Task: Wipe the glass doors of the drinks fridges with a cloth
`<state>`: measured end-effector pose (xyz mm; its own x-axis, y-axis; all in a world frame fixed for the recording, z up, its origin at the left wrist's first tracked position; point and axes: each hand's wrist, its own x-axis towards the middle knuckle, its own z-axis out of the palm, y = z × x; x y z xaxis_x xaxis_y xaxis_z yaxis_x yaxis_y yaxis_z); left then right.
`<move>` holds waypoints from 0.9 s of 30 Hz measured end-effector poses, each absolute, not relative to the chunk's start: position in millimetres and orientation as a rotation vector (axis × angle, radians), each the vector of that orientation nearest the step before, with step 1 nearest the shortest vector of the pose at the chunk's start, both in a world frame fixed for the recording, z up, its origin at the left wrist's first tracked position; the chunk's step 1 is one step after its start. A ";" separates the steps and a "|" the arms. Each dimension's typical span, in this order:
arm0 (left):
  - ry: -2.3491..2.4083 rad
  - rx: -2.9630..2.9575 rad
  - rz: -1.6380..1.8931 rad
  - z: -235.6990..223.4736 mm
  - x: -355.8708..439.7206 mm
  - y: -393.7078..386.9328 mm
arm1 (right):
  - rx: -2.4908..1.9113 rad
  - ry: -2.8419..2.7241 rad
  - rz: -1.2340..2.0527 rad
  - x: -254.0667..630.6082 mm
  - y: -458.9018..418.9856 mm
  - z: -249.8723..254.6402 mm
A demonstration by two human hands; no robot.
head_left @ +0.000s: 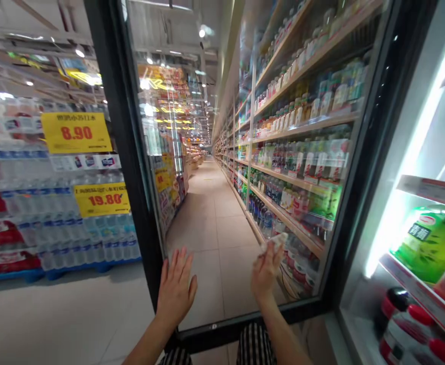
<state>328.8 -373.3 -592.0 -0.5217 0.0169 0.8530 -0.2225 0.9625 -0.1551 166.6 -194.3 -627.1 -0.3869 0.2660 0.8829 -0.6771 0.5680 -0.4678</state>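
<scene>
A glass door (203,223) with a black frame stands swung out in front of me. My left hand (177,286) lies against its lower left part, near the frame, with the fingers stretched out and nothing held. Further right, my right hand (265,271) grips a pale, crumpled cloth (277,242) at the lower right of the pane. The cloth appears to touch the glass. Much of it is hidden behind my fingers.
On the right is a lit cooler with green packs (431,243) on a shelf and red-capped bottles (408,329) below. Stacked water bottles (89,238) with yellow price signs (77,133) stand at the left. Shelves of bottles (294,162) and an aisle show in the glass.
</scene>
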 end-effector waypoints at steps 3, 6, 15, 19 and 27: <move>-2.117 0.155 0.285 -591.9 329.5 -370.9 | 0.799 -1.687 0.834 197.6 -229.1 -641.5; -2.128 0.153 0.278 -592.1 335.3 -374.5 | 0.895 -1.654 0.763 193.0 -224.1 -636.9; -2.139 0.163 0.201 -594.6 344.1 -377.7 | 0.794 -1.620 0.858 201.7 -241.7 -608.4; -2.132 0.132 0.137 -592.6 346.0 -379.3 | 1.001 -1.556 0.732 196.6 -235.3 -592.7; -2.107 0.170 0.131 -584.9 340.5 -371.5 | 0.888 -1.564 0.721 194.1 -238.6 -575.2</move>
<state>340.5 -371.5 -584.9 -0.5101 -0.0685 0.8574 -0.1739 0.9845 -0.0248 194.1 -238.6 -575.2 -0.0735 -0.1549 0.9852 -0.8499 0.5266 0.0194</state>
